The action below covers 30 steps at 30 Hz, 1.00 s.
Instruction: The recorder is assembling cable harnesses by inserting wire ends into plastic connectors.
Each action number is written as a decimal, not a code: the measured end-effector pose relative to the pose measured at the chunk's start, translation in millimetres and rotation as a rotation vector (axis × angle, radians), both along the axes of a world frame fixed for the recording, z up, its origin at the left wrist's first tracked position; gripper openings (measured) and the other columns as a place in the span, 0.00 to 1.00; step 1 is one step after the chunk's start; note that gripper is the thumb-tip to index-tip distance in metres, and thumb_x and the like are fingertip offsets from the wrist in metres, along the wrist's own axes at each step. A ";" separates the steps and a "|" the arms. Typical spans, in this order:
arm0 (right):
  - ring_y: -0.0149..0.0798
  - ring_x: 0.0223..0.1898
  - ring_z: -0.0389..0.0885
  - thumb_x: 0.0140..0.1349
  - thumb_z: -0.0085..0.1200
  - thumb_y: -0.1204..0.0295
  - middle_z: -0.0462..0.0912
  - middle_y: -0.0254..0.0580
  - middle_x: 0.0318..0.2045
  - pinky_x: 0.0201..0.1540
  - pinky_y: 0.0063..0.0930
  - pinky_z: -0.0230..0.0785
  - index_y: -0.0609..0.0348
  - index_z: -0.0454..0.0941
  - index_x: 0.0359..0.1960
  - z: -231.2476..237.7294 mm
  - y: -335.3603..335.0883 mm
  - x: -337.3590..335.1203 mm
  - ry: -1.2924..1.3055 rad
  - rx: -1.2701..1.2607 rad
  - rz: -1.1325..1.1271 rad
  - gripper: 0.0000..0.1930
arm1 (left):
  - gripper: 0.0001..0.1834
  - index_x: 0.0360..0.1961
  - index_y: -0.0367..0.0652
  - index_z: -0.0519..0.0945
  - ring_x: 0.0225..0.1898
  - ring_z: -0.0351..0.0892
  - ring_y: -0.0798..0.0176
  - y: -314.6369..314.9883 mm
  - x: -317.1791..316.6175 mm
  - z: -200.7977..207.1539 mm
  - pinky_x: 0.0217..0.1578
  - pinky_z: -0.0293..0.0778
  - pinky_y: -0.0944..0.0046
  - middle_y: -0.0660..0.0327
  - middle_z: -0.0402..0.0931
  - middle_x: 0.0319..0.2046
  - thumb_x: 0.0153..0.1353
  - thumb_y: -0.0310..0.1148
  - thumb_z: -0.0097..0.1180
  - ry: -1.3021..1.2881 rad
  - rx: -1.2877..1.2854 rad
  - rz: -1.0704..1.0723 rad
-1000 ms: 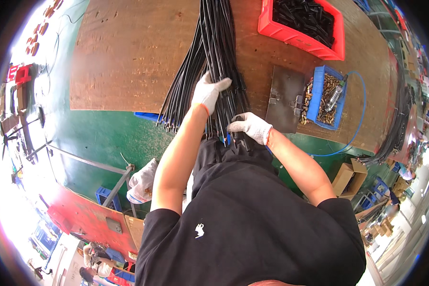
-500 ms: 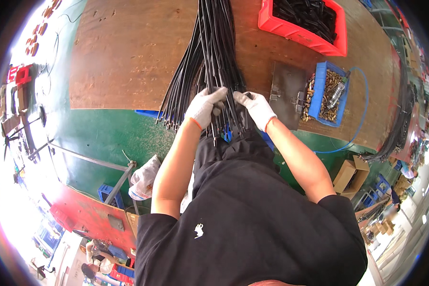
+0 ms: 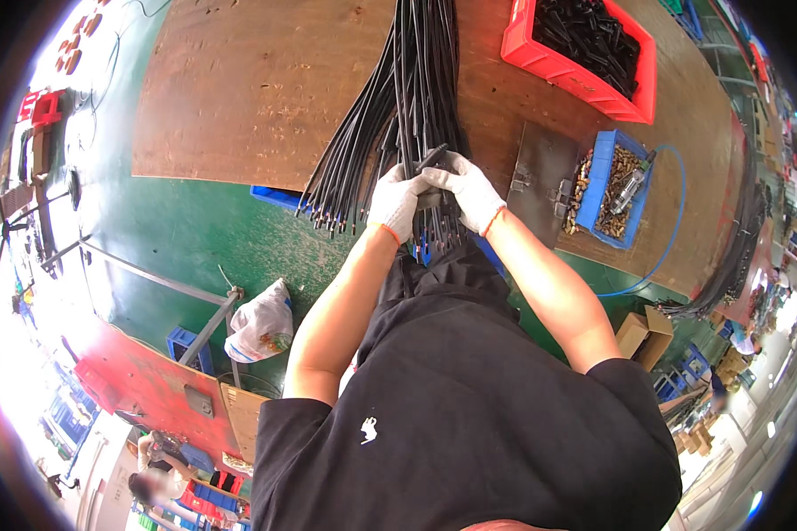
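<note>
A thick bundle of black cables (image 3: 421, 84) runs across the brown wooden table and hangs over its near edge, loose ends fanned out. My left hand (image 3: 397, 202), in a white glove, is closed around black cable at the bundle's near end. Beside it my right hand (image 3: 471, 190), gloved too, pinches a short dark tube-like piece (image 3: 432, 158) that slants over the cables. The fingertips of both hands meet there, so the exact grip is partly hidden.
On the table (image 3: 230, 97), a red bin (image 3: 576, 84) holds black pieces. Right of a dark metal plate (image 3: 536, 177), a blue bin (image 3: 604, 177) holds small brass-coloured fittings and a tool (image 3: 630, 190) with a blue hose. A white bag (image 3: 261, 326) stands left of me.
My hands have come together over the cables, the right moving left to meet the left. A short dark piece now shows between them. The view has shifted slightly.
</note>
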State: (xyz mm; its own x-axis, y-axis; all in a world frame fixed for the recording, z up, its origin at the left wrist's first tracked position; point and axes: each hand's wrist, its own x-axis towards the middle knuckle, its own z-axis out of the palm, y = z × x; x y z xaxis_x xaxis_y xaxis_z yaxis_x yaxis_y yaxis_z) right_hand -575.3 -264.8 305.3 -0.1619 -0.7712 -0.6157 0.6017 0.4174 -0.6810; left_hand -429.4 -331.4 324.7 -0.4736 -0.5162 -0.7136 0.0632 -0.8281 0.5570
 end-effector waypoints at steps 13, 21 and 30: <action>0.23 0.43 0.82 0.69 0.69 0.69 0.89 0.30 0.43 0.50 0.22 0.75 0.60 0.87 0.56 19.9 -12.9 -1.8 0.201 -0.045 -0.047 0.16 | 0.05 0.42 0.46 0.81 0.26 0.74 0.75 -3.8 20.0 -8.1 0.23 0.66 0.74 0.67 0.81 0.31 0.69 0.29 0.66 0.122 0.107 -0.106; 0.25 0.47 0.84 0.73 0.63 0.70 0.90 0.34 0.47 0.54 0.23 0.76 0.63 0.86 0.56 29.2 -9.8 -4.5 0.488 -0.029 0.165 0.15 | 0.08 0.47 0.46 0.80 0.27 0.72 0.75 -5.0 21.7 -1.7 0.27 0.68 0.73 0.68 0.78 0.31 0.73 0.35 0.63 0.095 0.108 -0.075; 0.47 0.45 0.88 0.71 0.61 0.67 0.88 0.51 0.43 0.51 0.36 0.78 0.63 0.87 0.50 48.7 29.8 -23.7 1.036 -0.224 0.475 0.13 | 0.09 0.46 0.42 0.82 0.31 0.79 0.69 -14.5 19.0 -24.7 0.35 0.80 0.65 0.66 0.81 0.34 0.73 0.35 0.63 0.107 0.195 0.011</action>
State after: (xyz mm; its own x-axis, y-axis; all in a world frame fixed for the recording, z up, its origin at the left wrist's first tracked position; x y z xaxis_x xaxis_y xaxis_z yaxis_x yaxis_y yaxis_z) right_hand -599.0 -235.1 354.0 -0.1736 -0.9643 -0.1999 -0.4716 0.2596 -0.8427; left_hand -410.4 -345.9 300.0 -0.5471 -0.3788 -0.7465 0.1225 -0.9184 0.3762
